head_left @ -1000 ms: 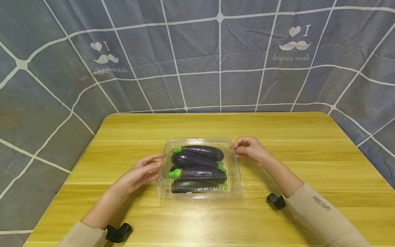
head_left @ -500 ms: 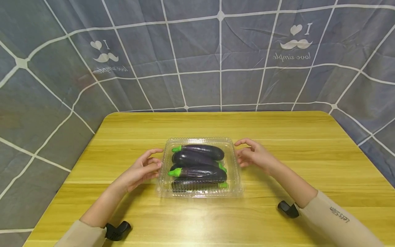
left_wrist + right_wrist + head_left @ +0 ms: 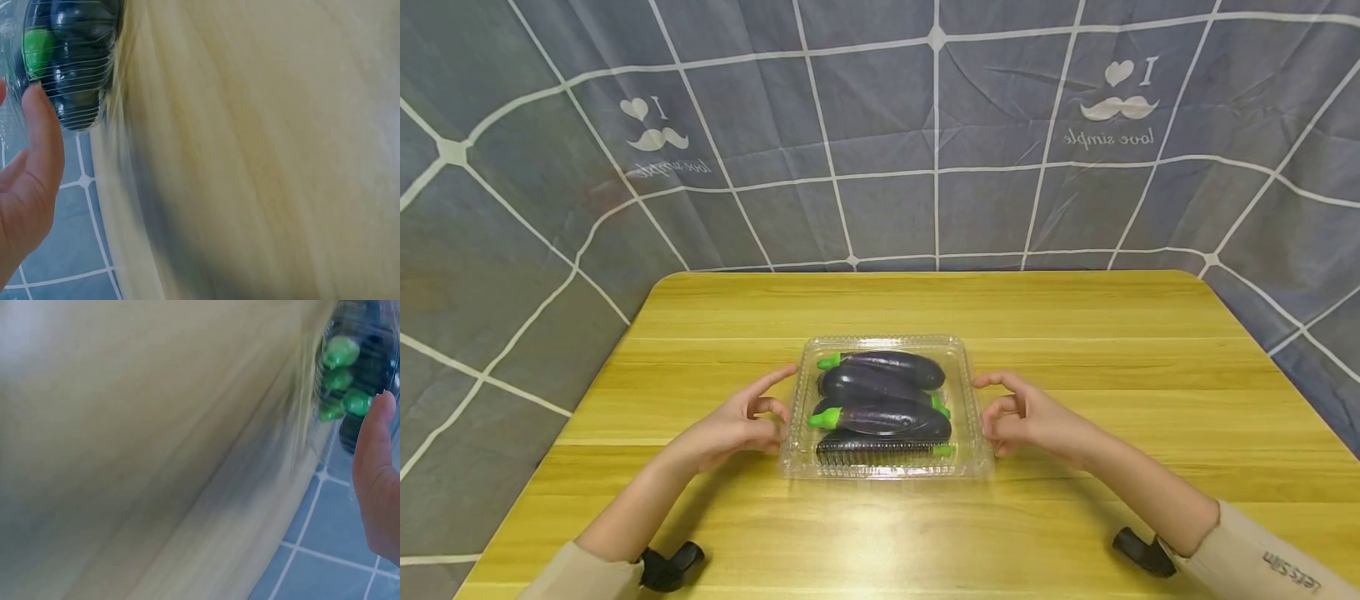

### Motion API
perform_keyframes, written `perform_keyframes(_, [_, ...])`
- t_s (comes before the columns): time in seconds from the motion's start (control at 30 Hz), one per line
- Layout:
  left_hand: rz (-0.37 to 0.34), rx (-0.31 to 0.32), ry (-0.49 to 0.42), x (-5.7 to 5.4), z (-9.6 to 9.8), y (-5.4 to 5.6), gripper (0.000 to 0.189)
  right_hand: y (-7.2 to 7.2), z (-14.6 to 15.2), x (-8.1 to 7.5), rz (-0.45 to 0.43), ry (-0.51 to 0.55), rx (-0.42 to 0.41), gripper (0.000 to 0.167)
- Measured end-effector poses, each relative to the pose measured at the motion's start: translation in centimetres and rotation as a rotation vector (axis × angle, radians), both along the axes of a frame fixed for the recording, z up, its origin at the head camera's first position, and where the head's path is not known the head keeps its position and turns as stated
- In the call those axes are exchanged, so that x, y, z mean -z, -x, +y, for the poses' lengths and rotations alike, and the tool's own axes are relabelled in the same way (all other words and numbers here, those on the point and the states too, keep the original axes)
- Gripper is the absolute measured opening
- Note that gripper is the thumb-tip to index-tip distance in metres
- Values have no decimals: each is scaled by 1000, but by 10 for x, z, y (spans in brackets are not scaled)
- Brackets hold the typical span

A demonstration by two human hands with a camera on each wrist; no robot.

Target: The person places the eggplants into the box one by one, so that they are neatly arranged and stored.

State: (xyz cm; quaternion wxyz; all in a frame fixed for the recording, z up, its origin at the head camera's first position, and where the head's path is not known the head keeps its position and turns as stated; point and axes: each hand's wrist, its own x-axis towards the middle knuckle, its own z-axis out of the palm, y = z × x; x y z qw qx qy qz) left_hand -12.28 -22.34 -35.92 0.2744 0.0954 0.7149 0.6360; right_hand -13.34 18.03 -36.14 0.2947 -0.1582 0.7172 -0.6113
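Observation:
In the head view a clear plastic clamshell box (image 3: pixel 966 417) sits closed on the table, with several dark purple eggplants (image 3: pixel 887 417) with green stem ends stacked inside. My left hand (image 3: pixel 733 425) is at the box's left side, its index finger reaching along the edge and its thumb lower down at the side. Against the right side is my right hand (image 3: pixel 1037 421), index finger extended toward the edge, thumb and other fingers bent near the wall. Each wrist view shows a straight thumb at the box: the left thumb (image 3: pixel 44 137) and the right thumb (image 3: pixel 375 437).
The box stands at the middle of a yellow wood-grain table (image 3: pixel 880 542). A grey-blue curtain (image 3: pixel 880 125) with white lines hangs behind and beside it. Black wrist devices, such as the right one (image 3: pixel 1142 552), sit under both beige sleeves.
My right hand has slid from the box's upper right corner down its right side toward me. The left hand has shifted only slightly, its fingers spreading. The box has stayed in place.

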Motion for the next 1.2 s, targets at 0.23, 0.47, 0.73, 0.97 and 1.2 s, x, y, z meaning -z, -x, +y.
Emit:
perform_keyframes(0.23, [-62, 111, -59, -1, -1, -4, 103, -11, -3, 3, -64, 81, -40, 78])
perform_keyframes(0.47, [-112, 176, -73, -2, 1, -8, 114, -18, -6, 0, -145, 112, -52, 89])
perform_keyframes(0.73, [-155, 193, -69, -2, 5, -8, 119, -18, -7, 0, -205, 160, -56, 94])
perform_keyframes(0.97, [-169, 180, -78, 0, 5, -9, 120, -18, -8, 2, -243, 192, -69, 93])
perform_keyframes(1.2, [-166, 178, -88, 0, 7, -9, 121, -17, -10, 4, -247, 188, -50, 91])
